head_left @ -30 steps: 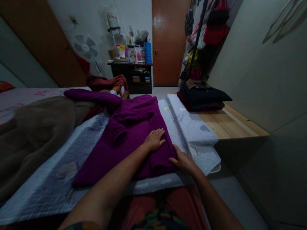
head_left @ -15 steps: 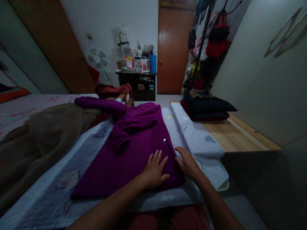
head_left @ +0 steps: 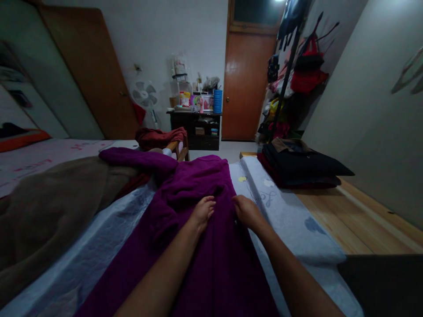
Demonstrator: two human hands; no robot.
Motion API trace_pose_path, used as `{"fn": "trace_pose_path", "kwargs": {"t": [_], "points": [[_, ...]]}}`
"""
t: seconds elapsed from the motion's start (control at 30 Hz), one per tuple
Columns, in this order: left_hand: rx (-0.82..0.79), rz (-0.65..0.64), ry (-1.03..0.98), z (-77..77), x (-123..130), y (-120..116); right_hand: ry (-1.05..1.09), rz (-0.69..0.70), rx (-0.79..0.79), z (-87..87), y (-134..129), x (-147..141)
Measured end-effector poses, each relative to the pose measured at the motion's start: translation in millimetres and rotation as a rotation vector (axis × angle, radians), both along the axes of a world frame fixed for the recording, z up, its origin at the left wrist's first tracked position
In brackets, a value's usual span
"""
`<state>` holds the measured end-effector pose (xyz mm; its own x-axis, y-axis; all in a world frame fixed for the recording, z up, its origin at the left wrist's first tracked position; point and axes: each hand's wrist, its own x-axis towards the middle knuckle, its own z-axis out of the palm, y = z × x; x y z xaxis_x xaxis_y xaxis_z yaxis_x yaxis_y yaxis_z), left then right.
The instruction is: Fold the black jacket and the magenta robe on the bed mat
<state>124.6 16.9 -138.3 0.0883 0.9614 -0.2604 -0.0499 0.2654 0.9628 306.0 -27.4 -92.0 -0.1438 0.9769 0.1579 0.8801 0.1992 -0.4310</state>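
Note:
A purple garment point(head_left: 198, 176) lies spread on the bedding in front of me, one sleeve reaching to the left and another folded over its body. My left hand point(head_left: 204, 213) is on the middle of the garment, fingers curled; what they hold, if anything, I cannot make out. At the garment's right edge, my right hand point(head_left: 245, 211) is closed on the purple cloth.
A brown fleece point(head_left: 62, 193) lies on the left. Folded dark clothes point(head_left: 300, 165) are stacked on a wooden board point(head_left: 357, 220) at the right. Beyond the bed are a reddish cloth point(head_left: 160, 137), a dark shelf point(head_left: 194, 130), a fan point(head_left: 144, 93) and a door point(head_left: 245, 83).
Both hands have moved up the garment, away from me, and their spread fingers have curled in. The view has tilted up, and the garment's near part now reaches the bottom of the picture.

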Motion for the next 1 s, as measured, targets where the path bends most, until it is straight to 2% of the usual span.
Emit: {"fn": "trace_pose_path", "kwargs": {"t": [0.07,0.17,0.27,0.37,0.5,0.67,0.87,0.93,1.0], "points": [[-0.043,0.081,-0.082,-1.0,7.3,17.8,0.046,-0.004,0.063,-7.2,32.6,-3.4],[-0.003,0.146,-0.166,-2.0,19.0,34.8,0.117,-0.032,0.141,-25.1,78.4,-7.6],[0.146,0.25,-0.247,-9.3,28.3,45.0,0.157,-0.05,0.172,-50.1,111.2,-11.7],[0.325,0.344,-0.255,-22.8,31.0,53.8,0.141,-0.006,0.144,-78.0,125.9,-15.0],[0.432,0.388,-0.15,-37.0,25.1,67.1,0.057,0.036,0.127,-103.2,127.5,-14.0],[0.422,0.392,0.133,-34.0,16.7,76.7,-0.001,0.032,0.099,-103.1,125.0,-11.5],[0.42,0.008,0.344,-25.0,15.4,73.7,-0.105,0.043,0.026,-91.5,118.2,-15.2],[0.409,-0.032,0.4,-26.3,16.5,73.2,-0.124,0.04,0.002,-89.7,117.0,-15.5],[0.384,0.0,0.403,-29.3,17.2,74.1,-0.135,0.043,-0.019,-89.0,116.8,-14.9]]}}
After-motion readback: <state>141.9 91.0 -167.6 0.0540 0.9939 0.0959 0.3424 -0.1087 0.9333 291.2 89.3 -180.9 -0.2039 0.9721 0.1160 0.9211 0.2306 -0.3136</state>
